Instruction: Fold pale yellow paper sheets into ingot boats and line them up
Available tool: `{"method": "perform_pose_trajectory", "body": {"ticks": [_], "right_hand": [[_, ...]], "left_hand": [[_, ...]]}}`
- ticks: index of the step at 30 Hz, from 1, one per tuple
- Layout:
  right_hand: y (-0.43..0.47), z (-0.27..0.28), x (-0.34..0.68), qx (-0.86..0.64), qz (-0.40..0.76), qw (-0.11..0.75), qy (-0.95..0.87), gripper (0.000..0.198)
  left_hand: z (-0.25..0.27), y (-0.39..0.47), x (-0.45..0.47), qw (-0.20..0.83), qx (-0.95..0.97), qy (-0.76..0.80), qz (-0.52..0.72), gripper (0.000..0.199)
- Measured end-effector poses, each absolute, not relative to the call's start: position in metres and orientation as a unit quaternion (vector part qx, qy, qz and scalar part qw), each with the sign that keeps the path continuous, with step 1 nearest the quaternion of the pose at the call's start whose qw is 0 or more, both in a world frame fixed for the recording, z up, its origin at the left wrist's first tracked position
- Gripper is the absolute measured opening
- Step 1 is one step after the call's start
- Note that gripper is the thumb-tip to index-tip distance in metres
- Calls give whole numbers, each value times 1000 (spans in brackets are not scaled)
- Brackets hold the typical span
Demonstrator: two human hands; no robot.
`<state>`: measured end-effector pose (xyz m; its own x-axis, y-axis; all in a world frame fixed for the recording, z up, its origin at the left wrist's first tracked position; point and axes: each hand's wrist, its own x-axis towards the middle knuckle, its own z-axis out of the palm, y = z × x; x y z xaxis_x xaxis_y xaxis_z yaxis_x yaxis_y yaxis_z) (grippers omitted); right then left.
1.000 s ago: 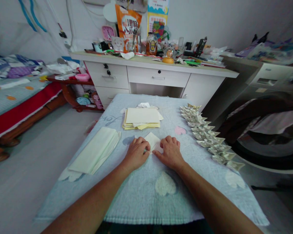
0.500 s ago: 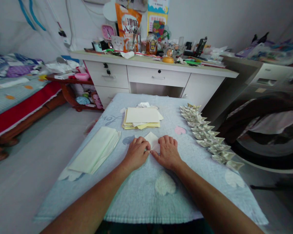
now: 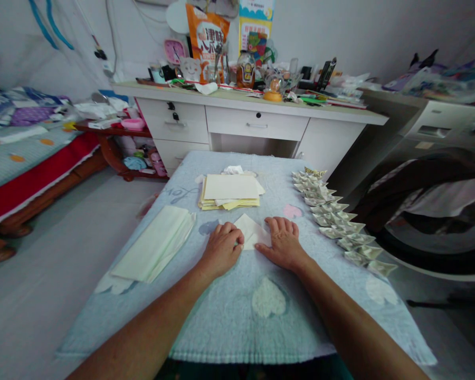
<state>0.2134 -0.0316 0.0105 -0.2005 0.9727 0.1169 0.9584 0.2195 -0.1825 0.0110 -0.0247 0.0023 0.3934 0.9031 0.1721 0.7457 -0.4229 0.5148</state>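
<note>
A small white sheet of folded paper (image 3: 251, 232) lies on the cloth-covered table, its upper corner coming to a point. My left hand (image 3: 224, 247), fingers curled in, grips the paper's left edge. At the paper's right end, my right hand (image 3: 284, 240) lies flat with fingers stretched out, pressing on it. Beyond the hands is a stack of cream and yellow paper (image 3: 231, 188). To the left rests a pile of pale folded sheets (image 3: 154, 245). Several folded paper boats (image 3: 336, 219) stand in a row along the right side.
The table is covered with a light blue cloth (image 3: 229, 316). Behind it stands a white desk (image 3: 257, 124) crowded with a jar, a snack bag and a clock. A washing machine (image 3: 431, 158) is at the right, a bed (image 3: 35, 158) at the left.
My right hand has slid to the right across the paper, baring more of its folded face. My left hand has stayed in place at the left edge.
</note>
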Motion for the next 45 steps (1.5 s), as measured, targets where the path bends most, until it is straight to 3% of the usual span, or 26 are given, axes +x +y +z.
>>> {"method": "perform_pose_trajectory", "body": {"ticks": [8,14,18,21,24,27,30,32,37,45], "right_hand": [[-21,21,242,-599,130,84,-786,76],[-17,15,220,-572,114,151,-798,45],[-15,10,206,-580,92,167,-792,38],[-14,11,207,-587,130,212,-770,26],[-15,12,212,-571,222,299,-731,17],[-15,12,214,-506,387,401,-659,23],[-16,14,213,-439,514,460,-576,31],[-17,16,212,-423,552,483,-533,29],[-21,19,208,-413,580,519,-473,30],[-22,12,203,-377,621,497,-474,33]], "left_hand": [[2,-25,10,179,816,500,227,11],[0,-24,9,183,819,488,241,10],[0,-24,8,187,812,487,260,18],[0,-24,7,179,799,498,287,32],[-2,-23,7,175,773,513,330,61],[-6,-22,7,217,745,514,367,84],[-7,-19,8,297,693,516,407,92],[-5,-17,8,368,649,513,425,86],[2,-15,9,537,583,431,431,33],[13,-21,11,537,536,459,462,21]]}}
